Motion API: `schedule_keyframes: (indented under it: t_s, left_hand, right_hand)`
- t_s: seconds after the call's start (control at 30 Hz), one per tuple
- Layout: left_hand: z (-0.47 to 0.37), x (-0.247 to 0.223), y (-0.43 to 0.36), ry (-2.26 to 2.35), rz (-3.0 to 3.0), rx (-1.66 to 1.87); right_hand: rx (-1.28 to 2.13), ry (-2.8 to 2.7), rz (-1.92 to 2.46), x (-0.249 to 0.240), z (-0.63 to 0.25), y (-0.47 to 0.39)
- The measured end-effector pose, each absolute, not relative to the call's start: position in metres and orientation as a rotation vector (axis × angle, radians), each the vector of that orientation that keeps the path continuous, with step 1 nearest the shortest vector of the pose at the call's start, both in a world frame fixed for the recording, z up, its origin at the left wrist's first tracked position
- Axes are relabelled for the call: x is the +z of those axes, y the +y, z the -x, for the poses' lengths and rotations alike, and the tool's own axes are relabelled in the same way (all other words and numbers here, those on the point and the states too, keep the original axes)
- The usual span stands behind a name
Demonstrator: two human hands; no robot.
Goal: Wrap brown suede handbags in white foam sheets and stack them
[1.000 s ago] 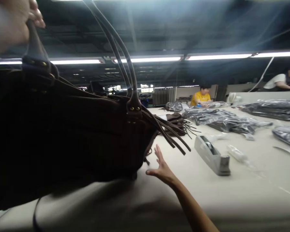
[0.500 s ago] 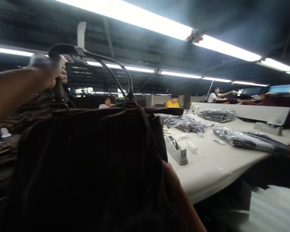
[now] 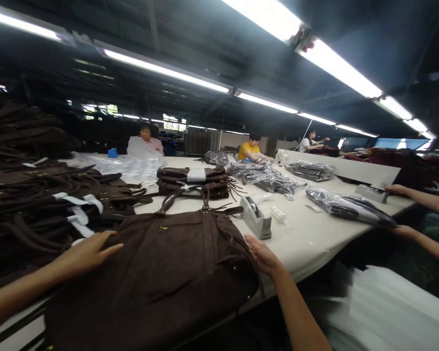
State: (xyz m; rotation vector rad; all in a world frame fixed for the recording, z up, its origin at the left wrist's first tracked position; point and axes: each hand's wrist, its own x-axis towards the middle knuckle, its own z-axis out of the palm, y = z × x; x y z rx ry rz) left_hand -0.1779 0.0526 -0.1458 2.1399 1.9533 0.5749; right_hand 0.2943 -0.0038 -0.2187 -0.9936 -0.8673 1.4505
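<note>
A dark brown handbag [image 3: 175, 258] with gold-coloured studs lies in front of me at the table's near edge, its two handles pointing away. On its left side rests my left hand [image 3: 89, 251], thumb and fingers apart. My right hand [image 3: 261, 253] grips the bag's right edge, some of its fingers partly hidden. Just beyond the bag stand a grey tape dispenser [image 3: 255, 218] and a stack of folded brown bags [image 3: 192, 183] with a white band.
To the left, brown bags [image 3: 18, 209] with white paper strips are piled high. Plastic-wrapped bags [image 3: 267, 176] lie across the white table [image 3: 300, 243]. A co-worker's hands [image 3: 406, 231] hold a wrapped bag [image 3: 347, 207] on the right. White sheets [image 3: 398, 312] sit low right.
The handbag has come down from upright onto the table. My left hand has let go of its handle and moved down to its side. My right hand stays at its right edge.
</note>
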Motion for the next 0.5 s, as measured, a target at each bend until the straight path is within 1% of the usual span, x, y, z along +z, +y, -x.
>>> schedule_keyframes:
  t_s: [0.1,0.2,0.33,0.43,0.5]
  left_hand:
    - [0.205,-0.194,0.006,2.001,-2.001,0.71]
    - [0.217,-0.22,-0.032,1.988,-1.829,0.933]
    - [0.21,-0.229,-0.063,1.96,-1.652,1.146]
    - [0.196,-0.224,-0.075,1.896,-1.535,1.276]
    - [0.188,-0.22,-0.079,1.855,-1.488,1.292]
  right_hand:
    - [1.512,-0.853,0.971,-0.222,-0.303,-0.035]
    - [1.515,-0.868,0.908,-0.226,-0.302,-0.063]
    - [1.414,-0.925,0.944,-0.23,-0.288,-0.076]
    - [1.293,-0.929,1.082,-0.236,-0.278,-0.072]
    - [1.176,-0.959,1.182,-0.243,-0.274,-0.07]
